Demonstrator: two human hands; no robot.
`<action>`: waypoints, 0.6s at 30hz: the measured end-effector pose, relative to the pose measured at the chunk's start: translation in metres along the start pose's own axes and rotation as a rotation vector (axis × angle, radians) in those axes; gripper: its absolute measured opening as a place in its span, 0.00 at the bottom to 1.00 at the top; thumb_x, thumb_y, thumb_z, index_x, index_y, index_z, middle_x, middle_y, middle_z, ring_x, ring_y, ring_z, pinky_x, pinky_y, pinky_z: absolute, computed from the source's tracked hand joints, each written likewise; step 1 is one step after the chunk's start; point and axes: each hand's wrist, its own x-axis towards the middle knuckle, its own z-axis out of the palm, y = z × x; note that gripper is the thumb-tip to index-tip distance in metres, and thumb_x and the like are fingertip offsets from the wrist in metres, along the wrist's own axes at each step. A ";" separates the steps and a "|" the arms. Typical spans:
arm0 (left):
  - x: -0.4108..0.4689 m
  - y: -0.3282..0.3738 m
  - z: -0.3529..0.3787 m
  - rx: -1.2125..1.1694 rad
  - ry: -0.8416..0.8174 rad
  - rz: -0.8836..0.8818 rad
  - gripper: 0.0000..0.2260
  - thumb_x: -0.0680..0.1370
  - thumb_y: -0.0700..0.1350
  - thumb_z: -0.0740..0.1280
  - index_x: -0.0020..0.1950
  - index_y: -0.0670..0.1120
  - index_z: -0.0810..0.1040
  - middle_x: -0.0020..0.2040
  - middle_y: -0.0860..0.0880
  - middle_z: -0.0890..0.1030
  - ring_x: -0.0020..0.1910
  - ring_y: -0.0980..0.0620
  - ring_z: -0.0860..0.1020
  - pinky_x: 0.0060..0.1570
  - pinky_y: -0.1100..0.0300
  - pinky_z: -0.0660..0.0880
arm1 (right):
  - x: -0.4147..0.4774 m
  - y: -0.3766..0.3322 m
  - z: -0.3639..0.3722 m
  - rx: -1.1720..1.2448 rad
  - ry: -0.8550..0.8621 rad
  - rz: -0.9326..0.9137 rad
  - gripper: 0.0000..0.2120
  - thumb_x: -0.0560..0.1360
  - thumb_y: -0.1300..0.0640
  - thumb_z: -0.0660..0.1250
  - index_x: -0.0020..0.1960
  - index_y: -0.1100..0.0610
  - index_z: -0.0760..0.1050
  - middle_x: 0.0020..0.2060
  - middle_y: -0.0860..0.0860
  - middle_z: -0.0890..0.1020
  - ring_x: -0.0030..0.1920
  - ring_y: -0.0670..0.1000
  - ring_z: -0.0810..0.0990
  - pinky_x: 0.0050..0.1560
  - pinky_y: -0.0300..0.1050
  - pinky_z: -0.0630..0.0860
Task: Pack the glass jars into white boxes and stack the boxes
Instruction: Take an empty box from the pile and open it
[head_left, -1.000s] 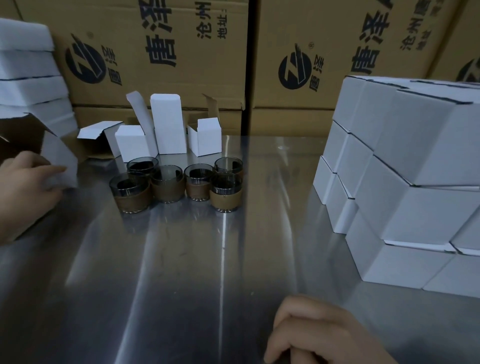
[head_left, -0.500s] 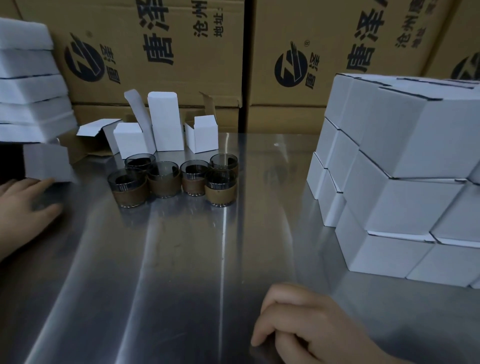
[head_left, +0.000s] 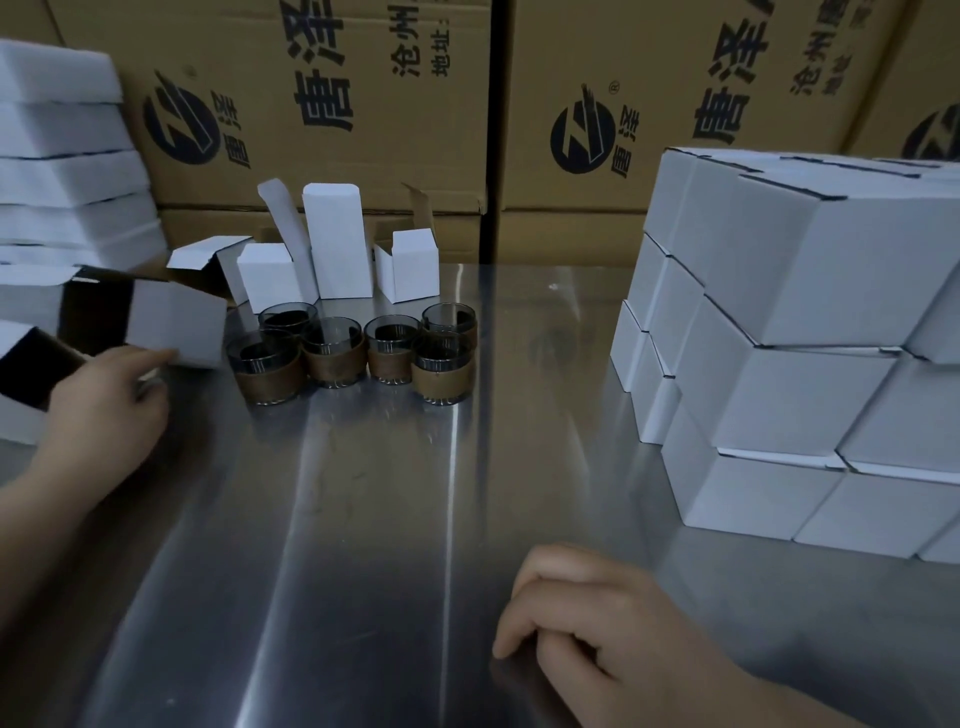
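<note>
My left hand (head_left: 104, 410), at 9 o'clock, pinches the lower edge of an open white box (head_left: 176, 327) between index finger and thumb. The box is tilted and smeared by motion blur, its dark mouth facing 9 o'clock. My right hand (head_left: 613, 639) rests at 5 o'clock on the steel table (head_left: 363, 519), its fingers loosely curled and holding nothing.

Just beside the held box, toward 3 o'clock from it, 6 glass jars (head_left: 332, 351) with brown bands stand upright in a tight cluster on the table at about 11 o'clock. All 6 are unpacked.

Behind the jars, toward 12 o'clock, 3 more empty boxes (head_left: 337, 244) stand with their flaps up. The middle 1 is taller than its 2 neighbours.

At 3 o'clock, well apart from the jars, a stack of closed white boxes (head_left: 779, 312) rises 3 layers high.

A pile of white boxes (head_left: 62, 171) sits at 10 o'clock, behind my left hand.

Brown cartons (head_left: 322, 104) with black printing wall off the far edge of the table at 12 o'clock.
</note>
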 end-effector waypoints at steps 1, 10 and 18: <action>-0.005 0.011 0.000 -0.003 0.017 0.004 0.19 0.79 0.34 0.61 0.69 0.45 0.75 0.66 0.41 0.74 0.62 0.38 0.74 0.63 0.39 0.73 | 0.000 0.001 0.000 -0.006 -0.017 0.010 0.15 0.69 0.60 0.55 0.39 0.50 0.80 0.39 0.41 0.76 0.40 0.35 0.72 0.40 0.29 0.66; -0.030 0.083 -0.014 -0.129 0.328 -0.006 0.20 0.78 0.32 0.59 0.68 0.43 0.76 0.64 0.41 0.77 0.63 0.40 0.73 0.66 0.50 0.69 | -0.003 0.001 -0.001 0.010 -0.008 -0.034 0.15 0.70 0.63 0.56 0.41 0.53 0.81 0.39 0.43 0.77 0.41 0.41 0.75 0.44 0.32 0.70; -0.053 0.141 -0.046 -0.207 0.496 0.228 0.23 0.76 0.31 0.57 0.69 0.40 0.74 0.61 0.46 0.77 0.61 0.43 0.73 0.64 0.52 0.71 | -0.003 0.004 0.004 0.084 0.153 -0.050 0.17 0.71 0.72 0.61 0.49 0.56 0.81 0.42 0.45 0.78 0.41 0.42 0.76 0.44 0.33 0.70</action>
